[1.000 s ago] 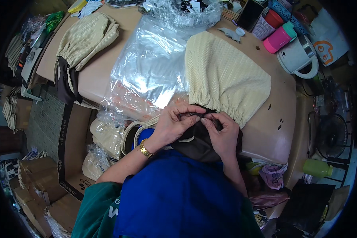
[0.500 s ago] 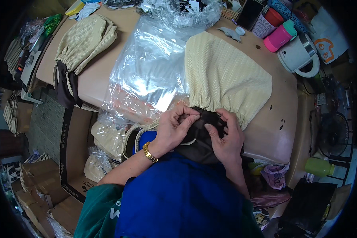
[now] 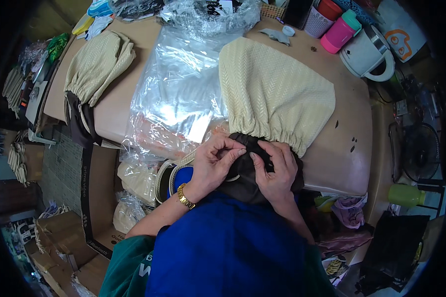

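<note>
A cream textured fabric cover point(image 3: 272, 94) with a gathered elastic edge lies on the beige table point(image 3: 347, 148), its dark brown lining point(image 3: 245, 171) hanging over the near edge. My left hand point(image 3: 213, 163), with a gold watch at the wrist, pinches the dark fabric at its top. My right hand point(image 3: 272, 171) grips the same dark fabric just beside it, fingers curled in. Both hands nearly touch each other over the gathered edge.
A pile of clear plastic bags point(image 3: 178, 94) lies left of the cover. A second cream cover point(image 3: 96, 67) sits at the table's far left. A white kettle point(image 3: 369, 52), a pink bottle point(image 3: 339, 29) and cups stand at the back right. Cardboard boxes point(image 3: 59, 237) sit below left.
My hands have drawn closer together on the dark fabric, and both have shifted slightly toward me along the gathered edge. The cover itself has stayed put.
</note>
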`<control>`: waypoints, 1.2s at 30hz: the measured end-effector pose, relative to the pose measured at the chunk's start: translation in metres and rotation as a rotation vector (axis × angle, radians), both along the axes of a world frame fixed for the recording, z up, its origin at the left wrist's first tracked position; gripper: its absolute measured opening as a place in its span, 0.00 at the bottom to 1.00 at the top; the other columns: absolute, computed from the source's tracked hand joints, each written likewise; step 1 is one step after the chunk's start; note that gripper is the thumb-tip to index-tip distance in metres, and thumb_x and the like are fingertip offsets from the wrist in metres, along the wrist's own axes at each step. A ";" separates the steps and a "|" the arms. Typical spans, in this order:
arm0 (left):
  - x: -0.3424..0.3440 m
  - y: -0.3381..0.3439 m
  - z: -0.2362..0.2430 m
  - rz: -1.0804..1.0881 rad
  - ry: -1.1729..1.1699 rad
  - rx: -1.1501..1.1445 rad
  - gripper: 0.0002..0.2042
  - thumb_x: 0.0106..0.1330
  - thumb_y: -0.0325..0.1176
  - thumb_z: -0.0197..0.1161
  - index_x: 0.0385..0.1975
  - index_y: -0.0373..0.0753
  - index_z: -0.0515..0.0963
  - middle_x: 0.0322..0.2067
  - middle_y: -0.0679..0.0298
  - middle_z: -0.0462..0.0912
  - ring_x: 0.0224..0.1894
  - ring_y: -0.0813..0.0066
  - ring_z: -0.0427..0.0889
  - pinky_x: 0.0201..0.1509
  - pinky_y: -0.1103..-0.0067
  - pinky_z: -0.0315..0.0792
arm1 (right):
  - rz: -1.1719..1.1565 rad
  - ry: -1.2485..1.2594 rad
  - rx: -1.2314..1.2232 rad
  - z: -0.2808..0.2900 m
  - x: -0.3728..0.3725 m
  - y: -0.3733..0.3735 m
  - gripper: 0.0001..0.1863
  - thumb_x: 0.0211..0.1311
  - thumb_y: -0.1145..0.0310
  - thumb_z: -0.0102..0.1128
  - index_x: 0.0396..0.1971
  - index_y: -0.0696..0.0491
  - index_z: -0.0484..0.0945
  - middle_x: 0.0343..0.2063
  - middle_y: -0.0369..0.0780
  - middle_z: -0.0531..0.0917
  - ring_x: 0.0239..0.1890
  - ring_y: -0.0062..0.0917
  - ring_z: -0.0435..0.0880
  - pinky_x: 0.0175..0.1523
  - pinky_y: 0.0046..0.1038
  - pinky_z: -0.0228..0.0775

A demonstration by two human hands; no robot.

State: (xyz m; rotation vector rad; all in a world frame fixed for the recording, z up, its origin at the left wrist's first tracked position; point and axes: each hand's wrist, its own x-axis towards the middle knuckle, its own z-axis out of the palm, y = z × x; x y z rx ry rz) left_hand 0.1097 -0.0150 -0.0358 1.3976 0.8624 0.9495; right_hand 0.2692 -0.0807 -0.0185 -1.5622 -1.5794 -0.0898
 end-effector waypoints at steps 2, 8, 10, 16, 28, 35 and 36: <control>-0.001 0.001 0.002 -0.007 0.024 0.026 0.03 0.64 0.25 0.69 0.34 0.34 0.82 0.31 0.68 0.82 0.33 0.85 0.78 0.39 0.85 0.73 | 0.004 -0.048 0.062 -0.004 0.001 0.000 0.13 0.52 0.70 0.72 0.39 0.54 0.83 0.32 0.39 0.80 0.31 0.32 0.82 0.36 0.32 0.73; -0.002 0.001 -0.001 -0.054 -0.164 -0.118 0.04 0.67 0.25 0.65 0.37 0.33 0.79 0.32 0.68 0.82 0.36 0.86 0.79 0.42 0.86 0.73 | 0.038 0.097 0.087 -0.006 -0.001 0.001 0.12 0.51 0.72 0.73 0.36 0.55 0.83 0.28 0.37 0.79 0.27 0.29 0.81 0.31 0.30 0.71; -0.002 0.002 -0.003 -0.071 -0.172 -0.132 0.04 0.68 0.25 0.65 0.37 0.33 0.78 0.32 0.68 0.82 0.36 0.86 0.79 0.42 0.86 0.73 | 0.043 0.136 0.098 -0.008 0.000 0.001 0.12 0.50 0.73 0.73 0.36 0.55 0.83 0.27 0.37 0.79 0.25 0.28 0.80 0.30 0.29 0.71; -0.005 0.002 -0.004 -0.104 -0.163 -0.166 0.04 0.68 0.25 0.64 0.37 0.33 0.78 0.32 0.68 0.82 0.35 0.87 0.77 0.41 0.87 0.72 | 0.042 -0.120 0.201 -0.004 0.003 0.004 0.12 0.50 0.74 0.73 0.35 0.55 0.83 0.26 0.36 0.78 0.25 0.28 0.80 0.26 0.28 0.69; -0.002 0.000 0.002 -0.103 -0.365 -0.196 0.16 0.65 0.21 0.64 0.51 0.34 0.71 0.39 0.70 0.76 0.40 0.88 0.74 0.45 0.89 0.70 | 0.154 0.344 -0.107 0.018 -0.003 0.008 0.14 0.52 0.79 0.72 0.40 0.56 0.83 0.29 0.36 0.71 0.28 0.19 0.75 0.31 0.20 0.69; -0.008 -0.001 0.006 -0.144 -0.241 -0.133 0.15 0.65 0.18 0.62 0.51 0.33 0.74 0.36 0.72 0.77 0.37 0.90 0.75 0.43 0.89 0.72 | 0.177 0.328 -0.077 0.004 -0.008 0.017 0.12 0.45 0.83 0.67 0.33 0.56 0.83 0.27 0.39 0.74 0.27 0.28 0.79 0.32 0.25 0.72; -0.007 -0.001 0.007 -0.138 -0.244 -0.143 0.14 0.65 0.18 0.62 0.51 0.33 0.75 0.35 0.72 0.77 0.36 0.91 0.75 0.42 0.90 0.72 | 0.169 0.400 -0.098 0.003 -0.007 0.017 0.12 0.46 0.84 0.67 0.32 0.56 0.82 0.28 0.40 0.75 0.28 0.28 0.79 0.33 0.25 0.72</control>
